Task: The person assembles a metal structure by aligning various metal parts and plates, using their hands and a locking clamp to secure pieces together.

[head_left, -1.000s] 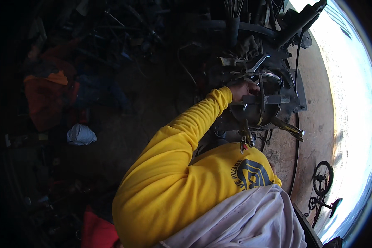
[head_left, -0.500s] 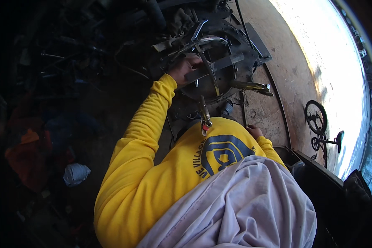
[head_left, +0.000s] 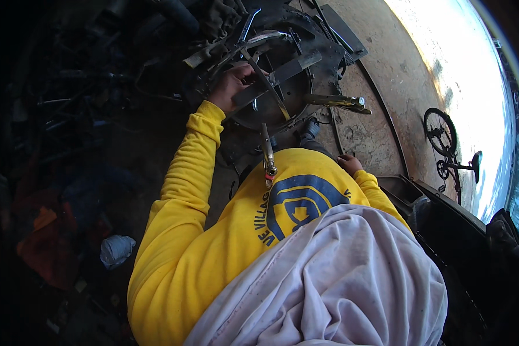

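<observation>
My left hand (head_left: pixel 232 86) reaches to a round metal frame, its fingers curled beside the near-left end of a flat dark metal bar (head_left: pixel 294 68). What they grip is hidden behind the bar. A curved metal strip (head_left: pixel 269 86) crosses the bar. Beneath lies a dark round disc (head_left: pixel 297 98). A locking-pliers-like tool (head_left: pixel 340 102) juts out on the frame's right. A second such tool (head_left: pixel 268 151) with a red spot points towards my belly. My right hand (head_left: pixel 349 165) is low beside my right thigh, apart from the frame; its fingers are partly hidden.
A bicycle (head_left: pixel 444 141) stands on the bright ground at right. A black cable (head_left: pixel 380 109) runs along the floor. Near my right side is a dark open box (head_left: pixel 398 187). Dim metal parts (head_left: pixel 69 101) and a pale crumpled bundle (head_left: pixel 116 251) lie at left.
The view has shifted, so the frame and tools sit further left and higher. My left hand stays at the frame beside the bar; my right hand remains low by my thigh.
</observation>
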`<action>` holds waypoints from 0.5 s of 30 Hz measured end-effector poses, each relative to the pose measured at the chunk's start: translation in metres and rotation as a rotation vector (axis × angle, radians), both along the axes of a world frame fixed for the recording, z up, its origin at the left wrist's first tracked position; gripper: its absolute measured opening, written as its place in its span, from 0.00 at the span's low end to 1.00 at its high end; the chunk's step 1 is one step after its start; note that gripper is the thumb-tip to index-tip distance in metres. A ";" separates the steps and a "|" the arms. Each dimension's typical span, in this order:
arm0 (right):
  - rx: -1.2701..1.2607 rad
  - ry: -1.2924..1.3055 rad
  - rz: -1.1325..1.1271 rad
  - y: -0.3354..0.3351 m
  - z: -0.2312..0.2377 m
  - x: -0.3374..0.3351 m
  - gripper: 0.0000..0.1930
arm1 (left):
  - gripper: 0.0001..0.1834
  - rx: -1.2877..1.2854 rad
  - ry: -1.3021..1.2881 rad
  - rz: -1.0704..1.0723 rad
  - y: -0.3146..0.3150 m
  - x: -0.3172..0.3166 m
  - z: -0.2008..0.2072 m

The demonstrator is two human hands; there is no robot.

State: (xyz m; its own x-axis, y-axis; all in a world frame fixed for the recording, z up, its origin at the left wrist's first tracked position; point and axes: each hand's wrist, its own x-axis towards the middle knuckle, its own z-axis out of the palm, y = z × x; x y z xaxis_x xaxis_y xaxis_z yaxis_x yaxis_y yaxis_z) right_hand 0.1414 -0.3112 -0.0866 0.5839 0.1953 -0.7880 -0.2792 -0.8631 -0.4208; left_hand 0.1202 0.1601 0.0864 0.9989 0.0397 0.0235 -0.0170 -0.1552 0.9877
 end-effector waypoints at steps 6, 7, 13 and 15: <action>0.016 0.028 -0.062 0.000 -0.011 0.003 0.19 | 0.18 0.024 -0.046 0.004 -0.003 -0.002 0.006; 0.014 0.029 -0.064 -0.002 -0.013 0.003 0.19 | 0.19 0.024 -0.035 -0.003 -0.003 -0.001 0.007; 0.016 -0.007 -0.027 0.000 -0.010 0.004 0.19 | 0.21 -0.132 0.038 -0.040 -0.002 -0.004 0.004; 0.001 -0.007 -0.025 0.000 -0.009 0.004 0.19 | 0.22 -0.131 0.063 -0.057 -0.001 -0.005 0.006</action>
